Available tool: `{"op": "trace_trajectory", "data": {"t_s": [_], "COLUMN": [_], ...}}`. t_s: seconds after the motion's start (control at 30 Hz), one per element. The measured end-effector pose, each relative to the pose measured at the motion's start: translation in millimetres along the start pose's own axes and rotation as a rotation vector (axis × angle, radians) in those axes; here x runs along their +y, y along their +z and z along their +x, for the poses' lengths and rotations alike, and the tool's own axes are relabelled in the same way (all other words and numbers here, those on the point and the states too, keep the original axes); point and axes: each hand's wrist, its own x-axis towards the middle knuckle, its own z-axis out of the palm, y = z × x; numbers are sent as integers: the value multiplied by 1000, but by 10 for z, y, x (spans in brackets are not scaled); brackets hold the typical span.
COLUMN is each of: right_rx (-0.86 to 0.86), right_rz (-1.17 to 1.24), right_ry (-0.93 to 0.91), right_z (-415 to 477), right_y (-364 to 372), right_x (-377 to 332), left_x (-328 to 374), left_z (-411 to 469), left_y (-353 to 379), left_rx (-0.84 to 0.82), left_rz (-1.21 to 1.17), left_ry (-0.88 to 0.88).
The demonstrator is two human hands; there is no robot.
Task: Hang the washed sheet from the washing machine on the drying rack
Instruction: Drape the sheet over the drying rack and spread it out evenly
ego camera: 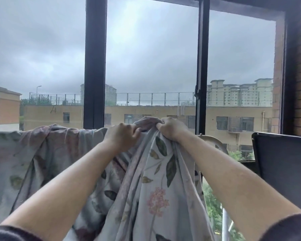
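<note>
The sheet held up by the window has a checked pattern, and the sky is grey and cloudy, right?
Not quite: the head view shows the sheet printed with leaves and pink flowers, not checks. It is held up by the window, under a grey, cloudy sky.

A black-framed window (95,66) shows grey sky and tan buildings (146,113).

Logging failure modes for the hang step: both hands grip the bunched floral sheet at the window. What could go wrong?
1. The pale floral-print fabric sheet is bunched between the left hand and right hand; left unspread, it would likely dry slowly and creased.
2. Much cloth hangs on the near side; its weight might drag the draped left part down. The rack itself is hidden.
</note>
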Motion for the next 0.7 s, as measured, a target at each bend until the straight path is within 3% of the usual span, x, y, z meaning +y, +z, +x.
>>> {"op": "trace_trajectory", "data": {"t_s": [0.27, 0.43, 0.53, 0.63, 0.7], "right_rx": [87, 158, 185, 99, 16], "right_rz": [117, 192, 212, 212, 135], "right_ry": [138, 186, 205, 198, 177], "right_z": [121, 294, 318, 271, 207], "right_y": [-128, -277, -309, -189, -38], "right_x": [41, 43, 108, 158, 161], "left_x": [-94, -699, -1071, -1129, -1027], "left_z": [75, 140, 163, 207, 239], "left_y": [27, -52, -160, -214, -177], "left_rx": [47, 176, 96, -46, -115], "left_rz": [-93, -124, -24, 72, 83], "left_ry": [4, -130, -316, -528, -544]}}
